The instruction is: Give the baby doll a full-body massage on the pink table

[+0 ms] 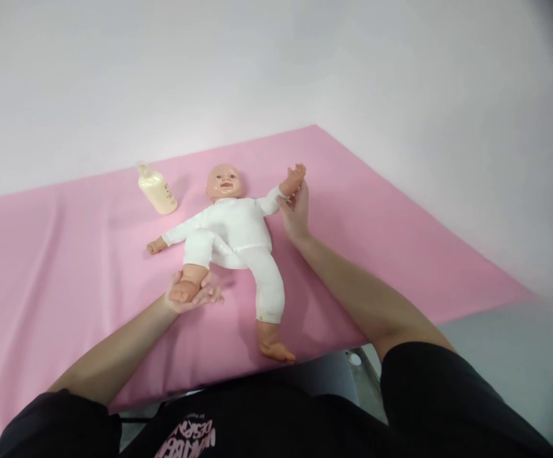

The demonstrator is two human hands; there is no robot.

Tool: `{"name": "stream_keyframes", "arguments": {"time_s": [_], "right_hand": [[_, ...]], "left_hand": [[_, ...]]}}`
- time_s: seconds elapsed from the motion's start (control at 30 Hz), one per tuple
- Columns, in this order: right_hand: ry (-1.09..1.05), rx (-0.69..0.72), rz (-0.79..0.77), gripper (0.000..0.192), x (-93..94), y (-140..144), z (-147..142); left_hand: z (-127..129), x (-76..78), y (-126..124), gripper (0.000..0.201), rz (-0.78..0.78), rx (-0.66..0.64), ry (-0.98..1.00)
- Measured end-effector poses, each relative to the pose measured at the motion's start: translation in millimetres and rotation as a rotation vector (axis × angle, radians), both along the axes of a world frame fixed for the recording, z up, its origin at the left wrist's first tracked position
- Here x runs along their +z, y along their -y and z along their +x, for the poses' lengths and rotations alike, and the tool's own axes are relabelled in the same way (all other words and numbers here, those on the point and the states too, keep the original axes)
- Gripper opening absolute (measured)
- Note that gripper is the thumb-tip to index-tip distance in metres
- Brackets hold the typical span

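Pink cloth [400,254] covers the table, and a plastic baby doll in a white suit [233,232] lies face-up on it, head toward the wall, legs toward the person. Left hand [193,298] cups the doll's foot from beneath. Right hand [295,213] pinches its raised wrist. Cream lotion bottle [156,189] lies tilted beside the head.

Single head-worn view, forward and down, close over the pink mat [400,254].
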State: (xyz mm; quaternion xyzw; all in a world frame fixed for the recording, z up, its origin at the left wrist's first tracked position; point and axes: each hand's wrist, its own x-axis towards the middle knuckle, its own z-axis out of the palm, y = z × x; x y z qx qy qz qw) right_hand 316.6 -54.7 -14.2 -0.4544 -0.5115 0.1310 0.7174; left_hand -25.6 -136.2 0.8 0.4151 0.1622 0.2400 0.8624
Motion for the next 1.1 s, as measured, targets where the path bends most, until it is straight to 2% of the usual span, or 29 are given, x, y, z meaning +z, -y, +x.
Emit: {"name": "stream_keyframes", "arguments": {"time_s": [0.07,0.17,0.3,0.43,0.67,0.77,0.83,0.97,1.1], "right_hand": [[0.122,0.026,0.009,0.082,0.5,6,-6],[0.335,0.043,0.052,0.068,-1.6,15,-14],[0.653,0.073,0.115,0.051,-1.9,24,-22],[0.843,0.113,0.17,0.041,2.1,26,-27],[1.047,0.05,0.304,0.035,8.2,28,-33],[1.092,0.001,0.359,0.033,7.8,29,-35],[1.119,-0.013,0.342,0.033,7.0,28,-36],[1.149,-0.007,0.309,0.033,6.6,28,-35],[1.123,-0.002,0.36,0.033,7.9,28,-36]], "left_hand": [[3,6.9,-2,0.063,-0.022,0.015,0.027],[8,13.4,-4,0.058,-0.115,0.123,0.038],[13,14.2,-3,0.054,-0.177,0.19,0.015],[17,16.6,-2,0.058,-0.251,0.245,-0.033],[25,22.8,0,0.072,-0.323,0.325,-0.16],[28,24.0,2,0.073,-0.284,0.323,-0.17],[29,24.4,3,0.073,-0.245,0.321,-0.173],[29,24.4,3,0.071,-0.172,0.296,-0.185],[27,22.0,2,0.066,-0.135,0.26,-0.177]]}}
